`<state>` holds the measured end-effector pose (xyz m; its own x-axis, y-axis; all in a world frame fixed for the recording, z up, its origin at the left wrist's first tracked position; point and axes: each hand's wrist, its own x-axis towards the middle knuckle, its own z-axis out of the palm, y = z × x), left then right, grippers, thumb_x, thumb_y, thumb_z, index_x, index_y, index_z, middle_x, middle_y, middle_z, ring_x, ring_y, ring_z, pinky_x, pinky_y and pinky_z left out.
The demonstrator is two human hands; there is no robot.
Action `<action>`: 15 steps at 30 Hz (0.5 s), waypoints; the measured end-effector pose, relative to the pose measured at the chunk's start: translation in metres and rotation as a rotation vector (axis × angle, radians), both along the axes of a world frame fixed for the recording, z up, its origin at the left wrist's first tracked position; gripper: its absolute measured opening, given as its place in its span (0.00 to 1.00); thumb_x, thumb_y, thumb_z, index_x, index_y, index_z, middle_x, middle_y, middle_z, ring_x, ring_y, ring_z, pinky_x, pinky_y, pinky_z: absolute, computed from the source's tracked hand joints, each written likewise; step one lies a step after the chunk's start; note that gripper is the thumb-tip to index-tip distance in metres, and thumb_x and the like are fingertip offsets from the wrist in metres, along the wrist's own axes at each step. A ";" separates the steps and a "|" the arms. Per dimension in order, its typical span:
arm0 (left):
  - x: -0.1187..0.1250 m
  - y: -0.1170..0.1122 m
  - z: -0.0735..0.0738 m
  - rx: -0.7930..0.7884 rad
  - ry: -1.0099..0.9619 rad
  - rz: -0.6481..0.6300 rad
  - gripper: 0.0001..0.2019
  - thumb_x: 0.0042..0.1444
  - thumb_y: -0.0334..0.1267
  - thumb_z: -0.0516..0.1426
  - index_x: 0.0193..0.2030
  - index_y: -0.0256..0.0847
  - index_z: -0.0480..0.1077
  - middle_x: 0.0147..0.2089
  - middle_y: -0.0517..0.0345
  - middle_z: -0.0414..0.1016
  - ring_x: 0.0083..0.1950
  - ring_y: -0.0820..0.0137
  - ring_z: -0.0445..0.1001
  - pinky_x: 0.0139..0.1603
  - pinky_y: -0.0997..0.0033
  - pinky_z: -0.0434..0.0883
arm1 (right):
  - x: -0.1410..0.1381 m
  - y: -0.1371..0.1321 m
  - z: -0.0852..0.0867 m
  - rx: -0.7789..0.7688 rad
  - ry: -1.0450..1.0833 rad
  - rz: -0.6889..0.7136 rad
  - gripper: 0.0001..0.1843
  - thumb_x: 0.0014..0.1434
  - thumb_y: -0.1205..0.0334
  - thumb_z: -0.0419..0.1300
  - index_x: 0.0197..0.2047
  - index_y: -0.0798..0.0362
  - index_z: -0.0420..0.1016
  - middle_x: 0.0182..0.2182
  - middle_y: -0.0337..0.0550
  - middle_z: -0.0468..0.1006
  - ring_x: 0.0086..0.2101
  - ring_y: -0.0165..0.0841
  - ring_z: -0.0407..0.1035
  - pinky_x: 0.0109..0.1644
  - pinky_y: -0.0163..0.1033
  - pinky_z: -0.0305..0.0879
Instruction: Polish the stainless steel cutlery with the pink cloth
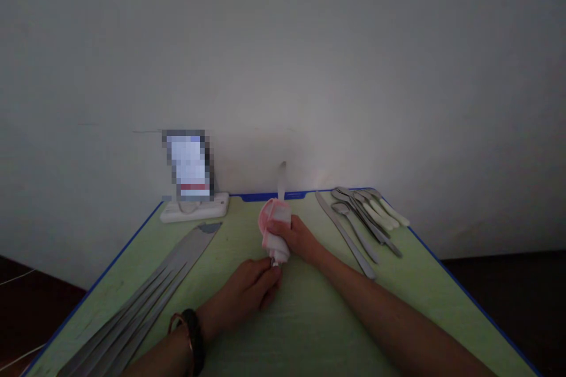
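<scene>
We pinch the knife (282, 185) by its near end with our left hand (253, 284) and grip the pink-and-white cloth (277, 245) around it in our right hand (301, 240), probably to steady it, its blade (282, 177) projecting beyond our fingers (279, 228), loose cutlery (342, 230) to their right.

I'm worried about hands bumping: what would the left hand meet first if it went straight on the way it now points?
Probably the pink-and-white cloth, just ahead of the left hand, with the right hand gripping it; how their depths line up is unclear.
</scene>
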<state>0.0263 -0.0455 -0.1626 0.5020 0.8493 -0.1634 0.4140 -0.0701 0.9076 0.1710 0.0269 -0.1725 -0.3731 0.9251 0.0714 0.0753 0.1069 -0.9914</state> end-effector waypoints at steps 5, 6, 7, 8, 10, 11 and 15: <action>0.000 0.001 -0.002 -0.014 -0.019 -0.003 0.19 0.61 0.47 0.43 0.23 0.40 0.59 0.18 0.66 0.59 0.21 0.75 0.58 0.25 0.75 0.58 | -0.001 0.001 -0.001 0.015 -0.010 0.000 0.19 0.51 0.49 0.56 0.18 0.54 0.61 0.16 0.34 0.59 0.20 0.24 0.51 0.23 0.31 0.49; 0.000 0.001 -0.002 -0.013 -0.024 -0.005 0.19 0.61 0.47 0.43 0.23 0.41 0.59 0.18 0.66 0.59 0.21 0.75 0.58 0.25 0.74 0.58 | -0.001 0.001 -0.002 0.018 -0.014 -0.002 0.19 0.51 0.49 0.55 0.18 0.54 0.61 0.16 0.34 0.59 0.20 0.24 0.51 0.23 0.31 0.49; 0.000 0.001 -0.002 -0.014 -0.027 -0.004 0.19 0.61 0.47 0.43 0.23 0.41 0.59 0.17 0.66 0.59 0.20 0.75 0.58 0.25 0.74 0.58 | -0.001 0.001 -0.002 0.018 -0.020 -0.004 0.19 0.51 0.49 0.55 0.18 0.54 0.61 0.16 0.34 0.59 0.20 0.24 0.52 0.22 0.31 0.49; 0.000 0.001 -0.002 -0.017 -0.026 0.000 0.18 0.61 0.47 0.43 0.23 0.41 0.59 0.17 0.66 0.59 0.20 0.75 0.58 0.25 0.74 0.58 | -0.002 0.001 -0.002 0.015 -0.025 -0.004 0.19 0.51 0.49 0.55 0.18 0.54 0.62 0.16 0.34 0.59 0.20 0.24 0.52 0.22 0.31 0.49; 0.000 0.001 -0.001 -0.018 -0.021 0.007 0.18 0.60 0.46 0.43 0.23 0.41 0.59 0.17 0.66 0.59 0.20 0.75 0.58 0.25 0.75 0.58 | -0.002 0.001 -0.002 0.009 -0.031 -0.012 0.19 0.51 0.49 0.55 0.18 0.54 0.62 0.16 0.35 0.60 0.20 0.24 0.52 0.23 0.31 0.49; 0.000 0.000 0.000 -0.014 -0.019 0.008 0.18 0.60 0.46 0.44 0.23 0.41 0.59 0.17 0.66 0.59 0.20 0.75 0.58 0.25 0.75 0.58 | -0.002 0.000 -0.002 0.007 -0.032 -0.017 0.19 0.51 0.49 0.55 0.18 0.54 0.62 0.16 0.35 0.60 0.20 0.24 0.52 0.23 0.31 0.49; 0.000 0.000 0.000 0.004 -0.007 0.004 0.18 0.61 0.45 0.44 0.22 0.41 0.59 0.17 0.66 0.60 0.21 0.75 0.59 0.26 0.75 0.59 | -0.002 -0.001 0.000 0.012 -0.042 -0.022 0.18 0.52 0.50 0.55 0.19 0.54 0.62 0.17 0.35 0.61 0.20 0.24 0.53 0.22 0.31 0.49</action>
